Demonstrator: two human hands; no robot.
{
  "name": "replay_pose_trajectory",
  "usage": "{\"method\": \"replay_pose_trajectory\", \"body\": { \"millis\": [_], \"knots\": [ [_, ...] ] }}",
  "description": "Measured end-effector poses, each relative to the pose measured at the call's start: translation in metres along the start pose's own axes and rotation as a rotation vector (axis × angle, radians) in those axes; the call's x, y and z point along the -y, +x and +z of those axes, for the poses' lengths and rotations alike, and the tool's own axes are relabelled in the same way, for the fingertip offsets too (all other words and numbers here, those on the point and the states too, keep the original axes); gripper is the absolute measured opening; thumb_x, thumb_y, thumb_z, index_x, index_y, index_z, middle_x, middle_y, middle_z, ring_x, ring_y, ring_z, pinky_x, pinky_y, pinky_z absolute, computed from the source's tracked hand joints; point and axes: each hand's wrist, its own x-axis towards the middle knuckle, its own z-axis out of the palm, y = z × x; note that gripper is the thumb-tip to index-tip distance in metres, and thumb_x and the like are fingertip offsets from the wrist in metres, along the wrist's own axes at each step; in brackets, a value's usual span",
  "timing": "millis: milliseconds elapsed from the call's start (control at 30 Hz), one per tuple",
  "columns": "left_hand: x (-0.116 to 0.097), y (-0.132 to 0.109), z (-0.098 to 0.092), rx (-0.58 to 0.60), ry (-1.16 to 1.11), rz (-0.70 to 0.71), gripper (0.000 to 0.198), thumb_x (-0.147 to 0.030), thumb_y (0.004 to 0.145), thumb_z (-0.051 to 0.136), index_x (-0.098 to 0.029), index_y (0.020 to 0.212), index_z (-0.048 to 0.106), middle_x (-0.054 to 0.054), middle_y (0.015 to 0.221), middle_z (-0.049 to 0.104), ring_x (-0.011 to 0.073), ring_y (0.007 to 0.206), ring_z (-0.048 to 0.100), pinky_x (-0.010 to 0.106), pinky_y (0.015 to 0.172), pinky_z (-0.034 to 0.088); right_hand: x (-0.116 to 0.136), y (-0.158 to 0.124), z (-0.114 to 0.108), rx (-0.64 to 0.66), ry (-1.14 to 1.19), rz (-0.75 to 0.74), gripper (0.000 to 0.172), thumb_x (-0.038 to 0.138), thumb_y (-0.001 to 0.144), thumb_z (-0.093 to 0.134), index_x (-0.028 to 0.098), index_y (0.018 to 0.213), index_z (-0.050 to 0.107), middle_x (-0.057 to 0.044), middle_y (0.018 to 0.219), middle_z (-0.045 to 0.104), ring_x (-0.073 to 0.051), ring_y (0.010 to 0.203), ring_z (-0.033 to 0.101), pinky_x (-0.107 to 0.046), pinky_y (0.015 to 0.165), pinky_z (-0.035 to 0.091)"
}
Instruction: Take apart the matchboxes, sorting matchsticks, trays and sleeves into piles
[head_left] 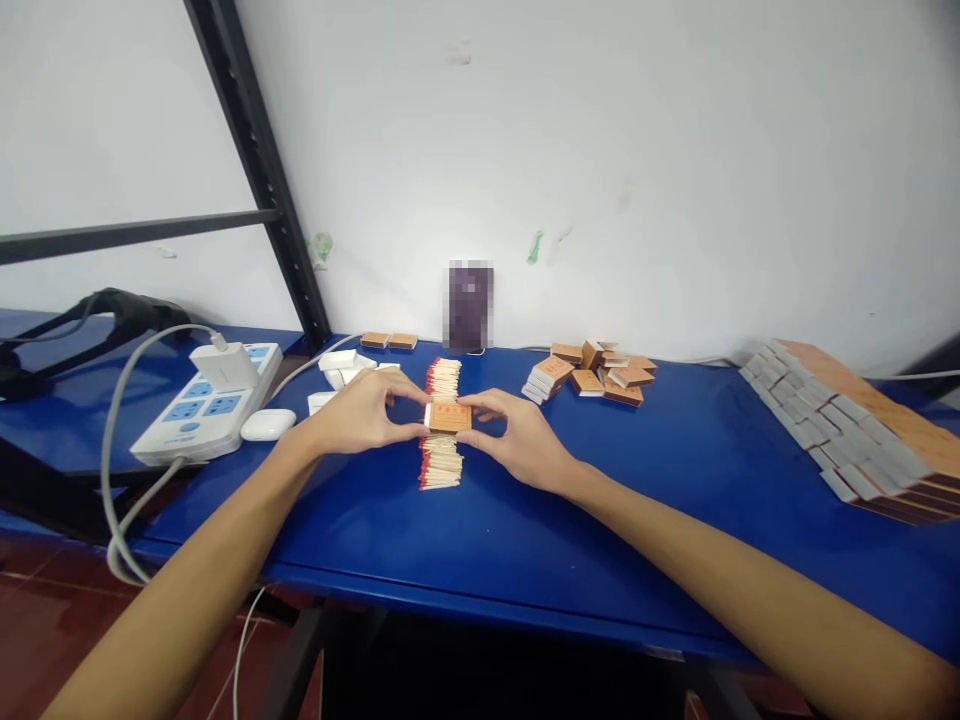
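Observation:
Between my two hands is an orange matchbox (pixel 450 418), its white inner tray showing at the left end. My left hand (pixel 367 410) pinches that left end with thumb and fingers. At the other end, my right hand (pixel 517 435) grips the orange sleeve the same way. Under and around the box lies a row of loose matches (pixel 441 468) on the blue table (pixel 480 545), red heads to the left. The middle of the row is hidden by the box. White inner trays (pixel 341 368) lie just beyond my left hand, partly covered by it.
A loose heap of matchboxes (pixel 607 375) lies right of centre, and a large stacked block of matchboxes (pixel 855 430) stands far right. Two matchboxes (pixel 388 341) sit by the wall near a pixelated dark object (pixel 470 305). A power strip (pixel 206 405) and white case (pixel 268 425) are left.

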Motion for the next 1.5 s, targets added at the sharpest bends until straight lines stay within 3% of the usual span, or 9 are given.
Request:
{"method": "replay_pose_trajectory", "body": {
  "millis": [233, 367, 533, 700, 833, 967, 1100, 1333, 1500],
  "knots": [
    [0.005, -0.001, 0.002, 0.030, -0.011, -0.077, 0.041, -0.048, 0.075, 0.078, -0.021, 0.106, 0.076, 0.006, 0.097, 0.077, 0.0186, 0.078, 0.067, 0.032, 0.069, 0.053, -0.004, -0.001, -0.010, 0.048, -0.095, 0.096, 0.038, 0.030, 0.080, 0.076, 0.020, 0.115, 0.068, -0.009, 0.113, 0.072, -0.021, 0.086, 0.068, -0.042, 0.082, 0.059],
    [0.008, -0.002, 0.003, 0.069, 0.000, -0.073, 0.038, -0.046, 0.076, 0.077, -0.021, 0.104, 0.076, 0.006, 0.099, 0.078, 0.0196, 0.080, 0.068, 0.033, 0.071, 0.053, -0.007, -0.004, -0.018, 0.057, -0.157, 0.097, 0.033, 0.024, 0.079, 0.075, 0.021, 0.112, 0.068, -0.009, 0.107, 0.073, -0.022, 0.089, 0.069, -0.042, 0.080, 0.059],
    [0.008, -0.001, 0.003, 0.054, 0.042, -0.068, 0.036, -0.046, 0.075, 0.077, -0.022, 0.102, 0.078, 0.006, 0.097, 0.078, 0.0207, 0.079, 0.069, 0.034, 0.069, 0.054, 0.002, -0.010, -0.036, 0.058, -0.311, 0.036, 0.029, 0.022, 0.081, 0.070, 0.020, 0.110, 0.068, -0.007, 0.094, 0.072, -0.020, 0.072, 0.067, -0.040, 0.071, 0.057],
    [0.008, -0.001, 0.003, 0.039, 0.048, -0.060, 0.035, -0.047, 0.075, 0.077, -0.023, 0.101, 0.078, 0.006, 0.094, 0.078, 0.0210, 0.079, 0.070, 0.034, 0.068, 0.055, 0.010, -0.015, -0.084, -0.194, -0.535, -0.158, 0.031, 0.033, 0.087, 0.064, 0.022, 0.116, 0.066, -0.008, 0.101, 0.072, -0.023, 0.081, 0.068, -0.041, 0.075, 0.056],
    [0.007, -0.001, 0.003, 0.038, 0.036, -0.083, 0.037, -0.048, 0.075, 0.078, -0.022, 0.102, 0.078, 0.006, 0.094, 0.078, 0.0210, 0.079, 0.070, 0.034, 0.069, 0.055, -0.023, -0.020, -0.141, -0.499, -0.714, 0.047, 0.043, 0.045, 0.087, 0.063, 0.020, 0.122, 0.064, -0.013, 0.120, 0.068, -0.024, 0.081, 0.070, -0.040, 0.073, 0.057],
    [0.008, -0.001, 0.004, 0.018, 0.033, -0.091, 0.039, -0.051, 0.074, 0.079, -0.023, 0.100, 0.078, 0.006, 0.091, 0.077, 0.0204, 0.076, 0.068, 0.033, 0.067, 0.053, -0.069, -0.030, -0.175, -0.507, -0.838, 0.247, 0.047, 0.053, 0.092, 0.052, 0.021, 0.124, 0.063, -0.014, 0.109, 0.073, -0.029, 0.086, 0.069, -0.045, 0.075, 0.053],
    [0.010, 0.000, 0.005, -0.002, 0.030, -0.077, 0.038, -0.053, 0.074, 0.079, -0.024, 0.098, 0.079, 0.005, 0.085, 0.077, 0.0175, 0.068, 0.064, 0.031, 0.061, 0.051, -0.086, -0.033, -0.177, -0.467, -0.837, 0.288, 0.045, 0.053, 0.091, 0.052, 0.019, 0.119, 0.062, -0.015, 0.104, 0.074, -0.031, 0.092, 0.068, -0.044, 0.073, 0.050],
    [0.011, 0.000, 0.003, -0.002, 0.038, -0.066, 0.039, -0.053, 0.075, 0.078, -0.024, 0.101, 0.078, 0.005, 0.084, 0.076, 0.0169, 0.067, 0.063, 0.030, 0.061, 0.049, -0.074, -0.030, -0.162, -0.305, -0.916, 0.267, 0.032, 0.053, 0.083, 0.059, 0.022, 0.091, 0.063, -0.010, 0.093, 0.072, -0.032, 0.095, 0.060, -0.040, 0.070, 0.045],
    [0.011, 0.000, 0.004, -0.017, 0.026, -0.081, 0.041, -0.054, 0.075, 0.078, -0.024, 0.102, 0.078, 0.005, 0.087, 0.076, 0.0165, 0.068, 0.063, 0.030, 0.062, 0.049, -0.075, -0.028, -0.156, -0.215, -0.911, 0.278, 0.029, 0.052, 0.081, 0.061, 0.023, 0.086, 0.062, -0.009, 0.085, 0.070, -0.029, 0.085, 0.056, -0.040, 0.068, 0.044]
  ]
}}
